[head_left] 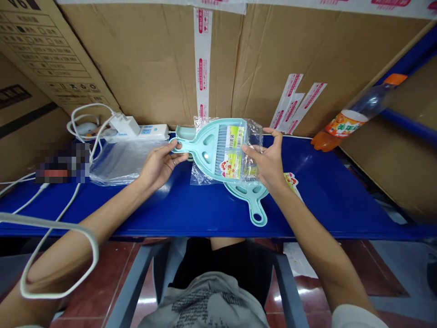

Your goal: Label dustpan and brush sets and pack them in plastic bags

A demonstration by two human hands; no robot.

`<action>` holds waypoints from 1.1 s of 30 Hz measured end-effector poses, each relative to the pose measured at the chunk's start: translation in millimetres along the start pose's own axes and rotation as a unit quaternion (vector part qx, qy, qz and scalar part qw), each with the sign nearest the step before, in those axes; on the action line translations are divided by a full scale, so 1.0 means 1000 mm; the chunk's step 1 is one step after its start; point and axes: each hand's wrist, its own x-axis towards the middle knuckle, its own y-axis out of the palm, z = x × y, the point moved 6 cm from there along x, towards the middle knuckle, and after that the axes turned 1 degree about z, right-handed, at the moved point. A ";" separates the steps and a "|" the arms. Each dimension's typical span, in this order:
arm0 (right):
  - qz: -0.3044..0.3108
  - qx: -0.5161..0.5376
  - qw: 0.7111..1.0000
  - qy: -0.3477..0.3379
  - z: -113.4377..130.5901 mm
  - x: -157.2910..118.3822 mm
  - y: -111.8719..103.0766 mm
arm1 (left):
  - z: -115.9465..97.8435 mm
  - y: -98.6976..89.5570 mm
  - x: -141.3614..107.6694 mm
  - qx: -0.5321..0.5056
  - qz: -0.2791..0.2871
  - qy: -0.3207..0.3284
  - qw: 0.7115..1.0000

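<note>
While the left hand [157, 167] pinches the upper dustpan [204, 142] by its looped handle, the right hand [269, 160] grips clear film [255, 132] at the pan's wide end. The left fingers [171, 146] are narrow, thumb on top of the handle; this hold probably steadies the pan and leaves its face free. The right thumb lies over the film beside the label card [236, 155], with the index finger extended along the film's outer edge, a grip that appears chosen to control the loose plastic. Whether the film encloses the whole pan cannot be established.

The upper dustpan is held above the bench [341, 196], between the hands. A grey-bristled brush [221, 143] lies in its hollow, bristles beneath the card, evidently seated there so that the pieces nest compactly. Below it, the lower dustpan [257, 210] lies partly covered, handle toward the person; a second card [291, 179] shows beside the right wrist.

Further out, flat clear bags [124, 164] lie left of the left hand, presumably for easy reach. Behind them sits a white power strip [153, 132], near the cardboard wall [153, 59]. To the far right stands an orange-capped bottle [348, 120], tilted in view and well apart from the dustpans.
</note>
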 end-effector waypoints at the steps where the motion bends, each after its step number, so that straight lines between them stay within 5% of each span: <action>1: -0.002 0.005 1.000 0.003 -0.001 0.001 -0.002 | 0.001 0.001 -0.001 0.007 0.009 -0.003 1.000; 5: -0.036 0.039 0.998 0.029 0.003 0.011 -0.022 | 0.004 0.012 -0.008 0.036 0.087 -0.043 0.995; 10: -0.148 0.024 0.988 0.033 0.043 0.049 -0.106 | 0.005 0.023 -0.017 0.069 0.182 -0.067 0.979; 13: -0.135 -0.059 0.989 0.032 0.068 0.084 -0.154 | 0.006 0.020 -0.014 0.077 0.195 -0.056 0.976; 16: -0.103 -0.140 0.983 0.061 0.066 0.120 -0.177 | 0.011 0.016 -0.010 0.084 0.196 -0.060 0.975; 19: -0.055 -0.221 0.972 0.060 0.042 0.152 -0.174 | 0.017 0.015 -0.008 0.091 0.200 -0.064 0.973; 23: 0.010 -0.333 0.942 -0.028 0.010 0.180 -0.150 | 0.021 0.014 -0.005 0.093 0.204 -0.069 0.972; 26: 0.018 -0.380 0.922 -0.070 -0.010 0.183 -0.136 | 0.018 0.013 -0.005 0.094 0.200 -0.062 0.973; 31: 0.065 -0.538 0.831 -0.123 -0.043 0.174 -0.111 | 0.015 0.012 -0.006 0.097 0.196 -0.057 0.974; 33: 0.078 -0.557 0.817 -0.125 -0.049 0.171 -0.104 | 0.014 0.013 -0.007 0.098 0.198 -0.053 0.974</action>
